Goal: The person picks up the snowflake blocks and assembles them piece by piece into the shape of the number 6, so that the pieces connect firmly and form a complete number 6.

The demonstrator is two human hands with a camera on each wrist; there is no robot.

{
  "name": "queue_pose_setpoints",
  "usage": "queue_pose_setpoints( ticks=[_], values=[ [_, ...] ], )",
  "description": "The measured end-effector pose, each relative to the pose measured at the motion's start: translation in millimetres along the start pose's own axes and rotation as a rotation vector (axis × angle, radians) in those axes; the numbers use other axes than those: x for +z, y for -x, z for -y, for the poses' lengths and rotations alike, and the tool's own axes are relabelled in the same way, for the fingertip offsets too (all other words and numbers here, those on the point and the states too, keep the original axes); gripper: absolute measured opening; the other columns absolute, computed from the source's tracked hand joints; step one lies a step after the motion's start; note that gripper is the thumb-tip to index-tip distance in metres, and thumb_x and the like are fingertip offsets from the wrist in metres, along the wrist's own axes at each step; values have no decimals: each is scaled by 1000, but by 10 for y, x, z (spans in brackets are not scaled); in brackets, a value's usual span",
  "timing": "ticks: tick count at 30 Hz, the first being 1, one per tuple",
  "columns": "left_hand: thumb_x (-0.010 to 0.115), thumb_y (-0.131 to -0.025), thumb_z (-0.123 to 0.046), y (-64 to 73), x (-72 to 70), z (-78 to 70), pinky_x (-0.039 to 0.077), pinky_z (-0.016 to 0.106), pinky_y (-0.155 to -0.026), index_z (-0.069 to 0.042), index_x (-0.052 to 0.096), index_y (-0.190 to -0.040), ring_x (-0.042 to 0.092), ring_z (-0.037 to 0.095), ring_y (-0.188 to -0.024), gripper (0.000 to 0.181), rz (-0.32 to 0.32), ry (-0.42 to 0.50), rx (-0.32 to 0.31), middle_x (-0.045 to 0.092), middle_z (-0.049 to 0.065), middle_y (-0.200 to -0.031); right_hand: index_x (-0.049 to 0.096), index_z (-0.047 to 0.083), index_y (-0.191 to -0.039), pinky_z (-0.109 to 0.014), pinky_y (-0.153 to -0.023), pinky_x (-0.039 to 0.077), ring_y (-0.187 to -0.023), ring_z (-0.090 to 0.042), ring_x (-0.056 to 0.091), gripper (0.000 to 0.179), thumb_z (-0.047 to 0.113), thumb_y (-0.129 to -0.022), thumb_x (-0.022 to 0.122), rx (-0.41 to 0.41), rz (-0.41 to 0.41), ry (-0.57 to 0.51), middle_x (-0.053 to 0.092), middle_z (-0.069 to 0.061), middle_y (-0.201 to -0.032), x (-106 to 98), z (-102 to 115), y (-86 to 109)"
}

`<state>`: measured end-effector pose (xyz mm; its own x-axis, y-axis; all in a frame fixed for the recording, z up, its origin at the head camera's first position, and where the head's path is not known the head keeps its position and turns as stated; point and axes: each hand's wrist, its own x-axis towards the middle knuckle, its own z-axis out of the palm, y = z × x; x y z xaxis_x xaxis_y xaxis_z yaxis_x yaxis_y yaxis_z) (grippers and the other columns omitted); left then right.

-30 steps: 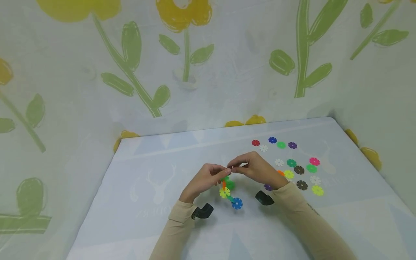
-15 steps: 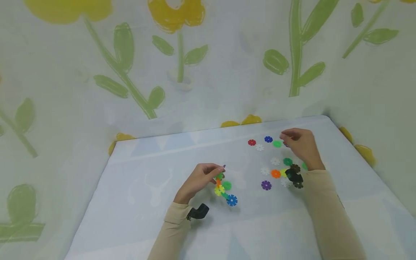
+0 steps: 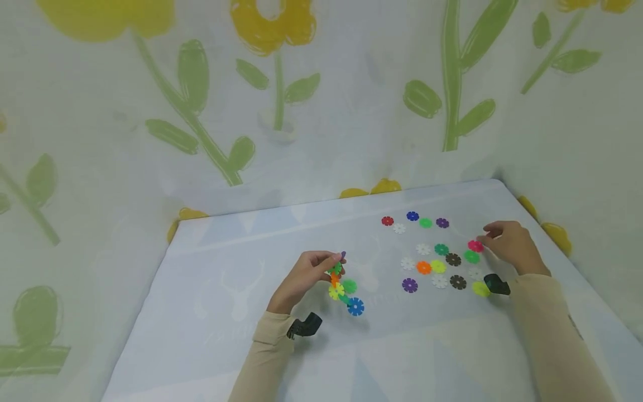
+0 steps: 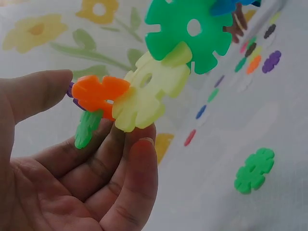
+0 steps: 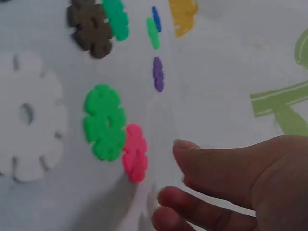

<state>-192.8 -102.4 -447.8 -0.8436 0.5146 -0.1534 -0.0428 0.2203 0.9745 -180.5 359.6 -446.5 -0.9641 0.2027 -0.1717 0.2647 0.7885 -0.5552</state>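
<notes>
In the head view my left hand (image 3: 303,279) pinches the upper end of a chain of interlocking snowflake discs (image 3: 336,291). A purple disc tops the chain; green, orange, yellow, teal and blue ones follow, hanging just above the table. The left wrist view shows the thumb by the purple and orange discs (image 4: 98,91), with the fingers curled underneath. My right hand (image 3: 514,245) reaches over the right side, fingertips right at a pink snowflake disc (image 3: 475,246). Seen from the right wrist, its thumb and fingers are apart and hold nothing, beside the pink disc (image 5: 135,154).
Several loose snowflake discs lie flat right of centre, among them an orange disc (image 3: 424,267), a brown disc (image 3: 457,282) and a red disc (image 3: 387,221). One green disc (image 3: 349,286) lies beside the chain. A flower-patterned curtain (image 3: 351,111) stands behind the white table (image 3: 201,312).
My right hand has left the top of the chain, moved right over the far discs, then come nearer to the pink disc. The left hand keeps its hold on the chain, almost still.
</notes>
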Motion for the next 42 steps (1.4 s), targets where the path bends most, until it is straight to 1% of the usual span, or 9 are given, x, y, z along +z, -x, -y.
queue_pose_setpoints(
  ticks=[3,10,16,21,26,29,32,37,42],
  values=[
    [60,-105,-33,-14,-19,19,60,28,-87,9,66,-128,68,12,-89,48,-5,8,1,75,10,-108,49,-14,-138,-67,-94,47,-110,-52,51,56,25,-99,64,-1,74,54,54,-37,-127,23,-71,-17],
    [59,-106,-34,-32,-54,58,60,28,-87,8,65,-130,68,12,-90,48,-12,24,-15,74,5,-104,58,-17,-122,-58,-84,51,-98,-45,57,43,17,-97,64,-25,77,53,63,-34,-111,82,-60,-42],
    [58,-107,-33,-43,-75,83,60,27,-86,8,65,-130,67,12,-91,47,-18,38,-17,73,1,-100,56,-18,-124,-56,-85,50,-99,-44,57,53,27,-98,67,28,122,47,62,-34,-112,48,-13,-22],
    [58,-107,-32,-23,-96,67,59,27,-85,8,64,-131,67,12,-93,47,-29,48,-25,74,4,-103,54,-19,-124,-52,-82,51,-97,-43,56,56,28,-96,68,32,155,46,62,-33,-110,53,19,-45],
    [58,-106,-32,-11,-101,66,58,28,-84,8,64,-131,66,13,-93,47,-31,54,-29,74,4,-104,56,-15,-119,-47,-80,52,-94,-40,57,45,24,-99,65,-4,101,10,63,-31,-107,111,80,-78],
    [59,-106,-32,-14,-104,70,57,28,-83,7,65,-131,66,12,-92,46,-35,62,-33,74,2,-102,61,-13,-120,-36,-75,53,-91,-34,61,40,23,-102,63,-75,50,-47,66,-30,-107,157,220,-74],
    [59,-106,-32,-18,-107,67,57,28,-82,6,65,-131,66,12,-93,46,-36,64,-34,74,0,-101,63,-8,-127,-29,-74,55,-91,-29,64,43,28,-104,62,-105,44,-125,69,-28,-114,201,485,-50],
    [59,-106,-32,-8,-114,52,57,28,-81,6,64,-133,65,12,-93,47,-41,61,-33,74,2,-101,66,2,-131,-36,-87,58,-94,-25,69,47,39,-102,65,-140,79,-253,72,-21,-118,300,1026,17],
    [60,-106,-31,2,-105,52,57,27,-80,6,64,-132,65,12,-89,46,-49,56,-27,73,2,-100,68,1,-127,-34,-90,62,-89,-21,76,41,33,-102,68,-213,151,-412,75,-17,-112,445,1434,110]
  ],
)
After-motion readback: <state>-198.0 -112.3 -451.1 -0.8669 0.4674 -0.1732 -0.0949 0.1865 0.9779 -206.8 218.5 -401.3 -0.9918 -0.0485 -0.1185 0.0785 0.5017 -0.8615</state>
